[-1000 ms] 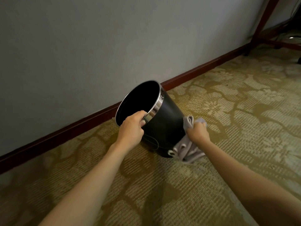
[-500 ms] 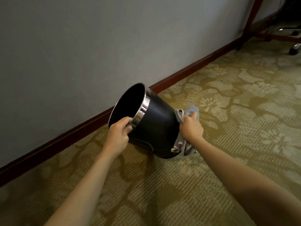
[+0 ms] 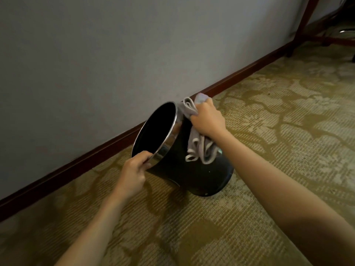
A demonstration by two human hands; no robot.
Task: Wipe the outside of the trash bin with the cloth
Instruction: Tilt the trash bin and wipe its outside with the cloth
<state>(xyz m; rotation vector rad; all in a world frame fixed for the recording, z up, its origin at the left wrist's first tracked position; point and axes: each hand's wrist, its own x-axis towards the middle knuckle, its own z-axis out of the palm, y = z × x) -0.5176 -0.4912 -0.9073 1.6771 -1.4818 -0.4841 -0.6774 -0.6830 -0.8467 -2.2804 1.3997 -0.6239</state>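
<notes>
We see the black trash bin [image 3: 190, 169] tipped over at a slant on the patterned carpet [image 3: 269, 150], its base edge resting on the floor and its open mouth turned up and toward the wall [image 3: 96, 54]. A shiny metal band [image 3: 169, 135] runs round the bin's rim, and the inside looks dark.

Our left hand [image 3: 132, 173] sits at the near, lower side of the bin's rim. Its grip is clamped on that rim, fingers curled over the metal edge and thumb on the outer side, holding the bin in its tilt.

Our right hand [image 3: 208, 118] is at the upper side of the bin, just beside the rim on the outer wall. Its grip is closed round a bunched grey cloth [image 3: 199, 146], pressing it against the bin's outside. Part of the cloth pokes out above the fist near the top of the rim, and the rest hangs down over the bin's black side in loose folds with pale edging. Whether the cloth also touches the metal band is hard to say from this angle.

Beyond the bin, a dark red-brown skirting board [image 3: 240, 73] runs along the foot of the wall. Far off from the bin, in the upper corner past the wall's end, stands a dark wooden furniture leg [image 3: 305, 18].
</notes>
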